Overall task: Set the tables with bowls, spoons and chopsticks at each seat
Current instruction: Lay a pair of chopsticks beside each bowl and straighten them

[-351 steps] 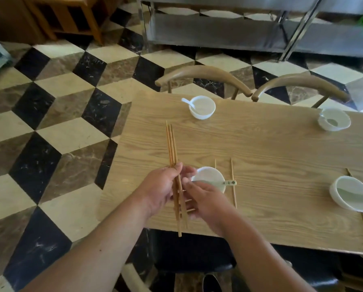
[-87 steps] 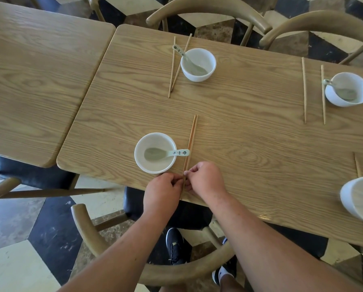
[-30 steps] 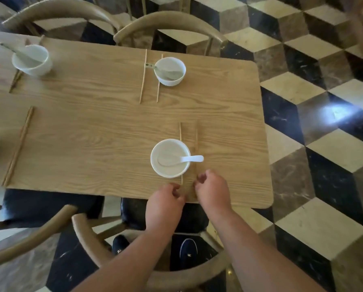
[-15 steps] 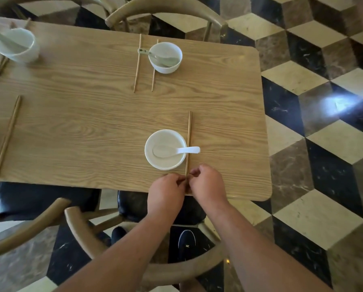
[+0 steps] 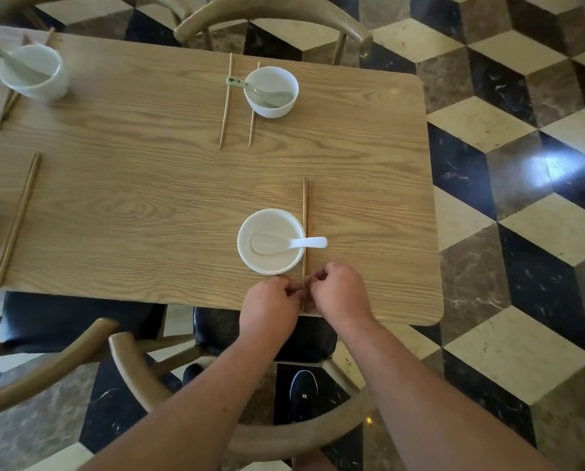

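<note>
Chopsticks (image 5: 306,212) lie as a touching pair just right of the near bowl (image 5: 271,263), under the spoon (image 5: 304,242) handle. The left grip (image 5: 270,304) and right grip (image 5: 338,290) pinch their near ends with curled fingers, probably to square the tips at the desk (image 5: 148,198) edge. Room to shift them lies rightward, short of the rounded corner.

No legible text on my feed. Two candidates only: a small white mark on the tongue of the dark shoe (image 5: 303,390), too small to read, and dark blotches on the far spoon (image 5: 250,87) handle. Can't tell if they're pattern or characters.
</note>
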A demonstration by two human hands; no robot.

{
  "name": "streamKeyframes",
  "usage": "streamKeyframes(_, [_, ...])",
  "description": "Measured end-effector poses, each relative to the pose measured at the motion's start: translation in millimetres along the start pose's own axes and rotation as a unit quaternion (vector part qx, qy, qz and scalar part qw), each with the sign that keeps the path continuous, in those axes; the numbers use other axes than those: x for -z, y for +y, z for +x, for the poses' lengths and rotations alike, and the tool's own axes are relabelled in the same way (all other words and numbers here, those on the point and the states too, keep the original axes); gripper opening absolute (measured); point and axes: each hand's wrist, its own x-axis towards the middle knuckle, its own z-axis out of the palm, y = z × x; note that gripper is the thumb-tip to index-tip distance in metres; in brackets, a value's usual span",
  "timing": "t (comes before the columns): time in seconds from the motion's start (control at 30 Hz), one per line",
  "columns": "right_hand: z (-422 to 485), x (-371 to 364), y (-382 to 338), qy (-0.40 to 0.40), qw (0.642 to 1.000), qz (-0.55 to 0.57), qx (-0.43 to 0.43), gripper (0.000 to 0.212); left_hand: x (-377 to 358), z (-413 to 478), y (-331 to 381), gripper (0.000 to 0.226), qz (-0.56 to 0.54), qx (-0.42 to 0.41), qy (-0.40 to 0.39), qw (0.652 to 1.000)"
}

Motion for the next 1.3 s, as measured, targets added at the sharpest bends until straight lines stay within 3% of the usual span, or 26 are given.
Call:
streamKeyframes(1.13, [4.7,-0.9,2.7,-0.017,0.999,0.031,-0.019,0.013,1.6,1.2,-0.3,0.009,-0.045,0.021,-0.012,0.999])
streamKeyframes(1.3, [-2.2,4.1,-3.0,-0.013,0.999,0.036,-0.025,0.013,21.2,-10.1,-5.4,0.029,-0.056,0.046,-0.026,0.997])
